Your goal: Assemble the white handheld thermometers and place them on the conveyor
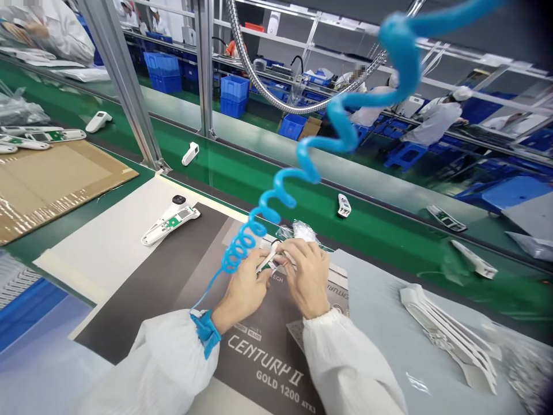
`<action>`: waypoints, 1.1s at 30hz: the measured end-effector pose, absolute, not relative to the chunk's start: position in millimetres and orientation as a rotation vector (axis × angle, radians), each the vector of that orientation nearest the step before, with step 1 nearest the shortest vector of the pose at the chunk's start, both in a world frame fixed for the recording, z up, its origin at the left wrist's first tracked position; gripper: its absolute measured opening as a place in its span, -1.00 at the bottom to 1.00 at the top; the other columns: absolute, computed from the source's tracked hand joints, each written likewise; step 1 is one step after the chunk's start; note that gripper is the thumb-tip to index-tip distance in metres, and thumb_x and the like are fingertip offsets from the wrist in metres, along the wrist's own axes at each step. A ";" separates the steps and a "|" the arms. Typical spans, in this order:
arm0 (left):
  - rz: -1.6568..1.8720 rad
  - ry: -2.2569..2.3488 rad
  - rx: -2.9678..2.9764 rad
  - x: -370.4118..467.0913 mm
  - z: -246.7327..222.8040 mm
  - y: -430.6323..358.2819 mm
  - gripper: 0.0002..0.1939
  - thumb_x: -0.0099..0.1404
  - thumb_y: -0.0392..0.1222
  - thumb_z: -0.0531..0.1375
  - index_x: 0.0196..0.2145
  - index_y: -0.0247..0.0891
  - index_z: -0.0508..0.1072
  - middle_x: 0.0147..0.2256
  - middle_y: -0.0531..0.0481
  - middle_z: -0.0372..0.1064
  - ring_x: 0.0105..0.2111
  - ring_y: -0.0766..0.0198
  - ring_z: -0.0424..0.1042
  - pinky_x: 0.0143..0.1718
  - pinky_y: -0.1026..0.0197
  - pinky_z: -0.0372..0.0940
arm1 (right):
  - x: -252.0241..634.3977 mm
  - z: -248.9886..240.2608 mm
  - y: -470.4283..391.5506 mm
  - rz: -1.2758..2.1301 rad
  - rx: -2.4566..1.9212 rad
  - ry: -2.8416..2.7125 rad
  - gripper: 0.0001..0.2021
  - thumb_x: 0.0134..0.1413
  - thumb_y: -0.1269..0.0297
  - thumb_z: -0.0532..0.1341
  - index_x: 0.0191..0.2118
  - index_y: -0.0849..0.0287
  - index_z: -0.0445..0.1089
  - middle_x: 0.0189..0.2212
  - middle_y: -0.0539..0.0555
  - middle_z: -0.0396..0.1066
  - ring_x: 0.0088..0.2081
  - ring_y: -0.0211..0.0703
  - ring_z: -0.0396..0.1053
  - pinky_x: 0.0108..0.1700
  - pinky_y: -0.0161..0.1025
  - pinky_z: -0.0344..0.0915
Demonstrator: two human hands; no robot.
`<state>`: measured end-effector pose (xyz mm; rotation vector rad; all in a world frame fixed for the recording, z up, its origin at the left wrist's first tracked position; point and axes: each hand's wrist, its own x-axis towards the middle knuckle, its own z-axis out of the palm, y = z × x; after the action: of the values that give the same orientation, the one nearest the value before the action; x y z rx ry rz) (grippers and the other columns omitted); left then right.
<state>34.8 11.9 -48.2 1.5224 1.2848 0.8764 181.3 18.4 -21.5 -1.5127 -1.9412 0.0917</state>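
My left hand [248, 283] and my right hand [307, 272] meet over the dark printed cardboard [263, 340]. Between their fingertips is a white thermometer housing [273, 252] with a bit of green circuit board showing. The fingers of both hands are closed on it, and they hide most of it. A blue wrist strap [206, 332] with a coiled cord [280, 187] is around my left wrist. Left of my hands lies an opened housing [170, 225] with its green board exposed and a small black part at its far end. Clear plastic bags [302, 230] lie just beyond my right hand.
A green conveyor belt [259, 173] runs across beyond the work surface, carrying several white devices. At right, white housing shells [449, 331] lie stacked beside clear bags [529, 363]. A metal post [123, 86] stands at left near a brown cardboard sheet [56, 184]. Co-workers sit farther back.
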 end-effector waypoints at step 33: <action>1.046 1.532 1.689 37.7 -47.8 8.2 -0.70 0.34 -0.30 0.09 0.02 -0.19 0.37 -0.24 -0.09 0.55 -0.28 0.11 0.54 -0.22 0.18 0.32 | 139.3 -26.6 4.9 0.880 -1.584 -1.013 -0.60 0.06 -0.11 0.14 -0.42 0.17 0.40 -0.54 0.01 0.38 -0.50 -0.22 0.25 -0.42 -0.26 0.20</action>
<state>37.7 8.2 -47.8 1.6890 1.5321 1.0456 139.3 4.9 -26.6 -1.5836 -1.0130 0.8795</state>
